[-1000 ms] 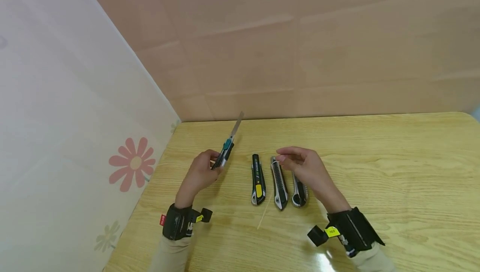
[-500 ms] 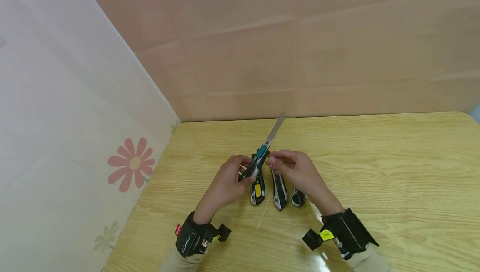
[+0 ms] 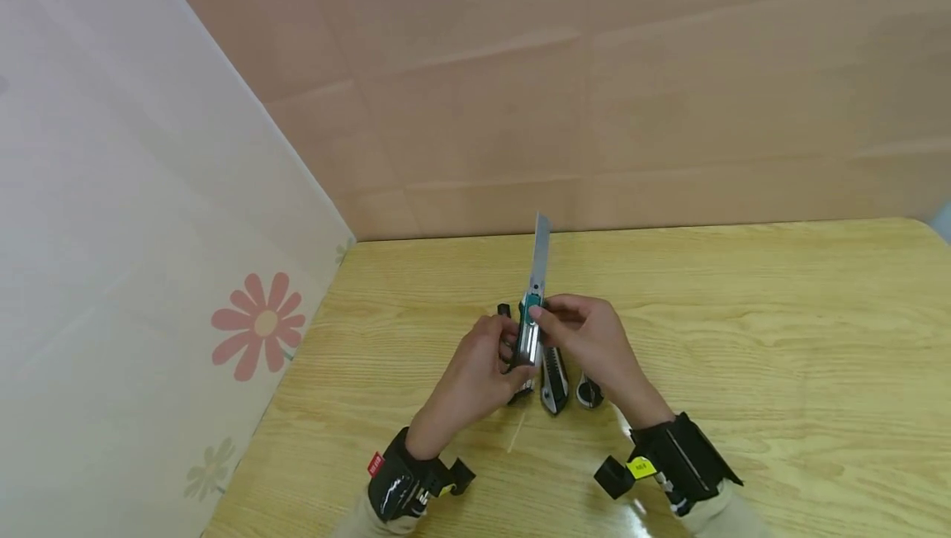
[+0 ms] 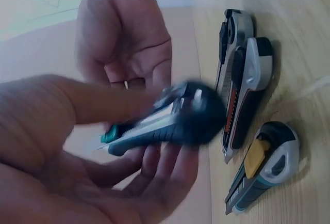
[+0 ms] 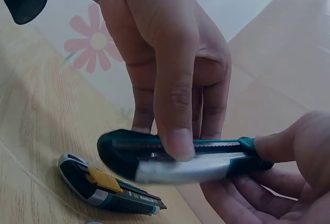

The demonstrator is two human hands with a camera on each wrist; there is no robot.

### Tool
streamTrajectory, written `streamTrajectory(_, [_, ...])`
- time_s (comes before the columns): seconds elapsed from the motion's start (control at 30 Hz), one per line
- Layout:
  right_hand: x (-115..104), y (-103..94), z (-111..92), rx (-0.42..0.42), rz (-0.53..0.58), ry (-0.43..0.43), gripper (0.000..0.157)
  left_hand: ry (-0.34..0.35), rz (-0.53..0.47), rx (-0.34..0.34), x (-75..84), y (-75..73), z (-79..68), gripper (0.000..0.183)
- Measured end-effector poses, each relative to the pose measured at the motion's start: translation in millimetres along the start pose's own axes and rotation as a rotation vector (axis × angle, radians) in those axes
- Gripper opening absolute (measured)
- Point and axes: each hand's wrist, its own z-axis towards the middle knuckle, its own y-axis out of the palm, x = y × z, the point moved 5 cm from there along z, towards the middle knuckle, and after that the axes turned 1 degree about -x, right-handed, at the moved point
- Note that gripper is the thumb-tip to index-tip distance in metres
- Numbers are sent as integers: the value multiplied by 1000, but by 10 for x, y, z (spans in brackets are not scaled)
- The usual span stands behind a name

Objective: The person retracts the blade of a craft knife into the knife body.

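A teal-and-black snap-off utility knife (image 3: 528, 344) is up over the table, its long blade (image 3: 540, 249) extended and pointing away from me. My left hand (image 3: 471, 365) grips the handle, thumb along one side and fingers behind. At the blade end, my right hand (image 3: 592, 338) pinches the knife with the thumb on the teal slider (image 5: 247, 142) and fingers beneath. Below lie three more utility knives: one with a yellow slider (image 4: 256, 158), partly hidden by my left hand in the head view, a grey-and-black one (image 3: 554, 385), and one with a round end (image 3: 590, 392).
The wood-grain table (image 3: 780, 332) runs wide to the right. A brown sheet (image 3: 631, 109) rises behind its far edge, and a pale flowered sheet (image 3: 149, 191) borders the left. A thin pale strip (image 3: 516, 436) lies near the knives.
My left hand has brought the knife rightward to my right hand and turned it more upright. My right thumb now touches the slider; the right hand has shifted only slightly.
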Motion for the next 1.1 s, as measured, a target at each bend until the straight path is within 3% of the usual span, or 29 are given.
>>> streamTrajectory(0.2, [-14,-7,5,-3,-4,15,36,-4,-113,-97,-49,3,11,44])
streamTrajectory(0.5, [-10,-33,22,-8,62,12,35,-13,-116,-191,-105,38,35,32])
streamTrajectory(0.9, [-51,-60,-9,23,107,63,48,-12,-175,-203,-94,108,60,29])
streamTrajectory(1.1, [-52,-48,-16,29,104,55,46,2,-168,-194,-70,123,45,28])
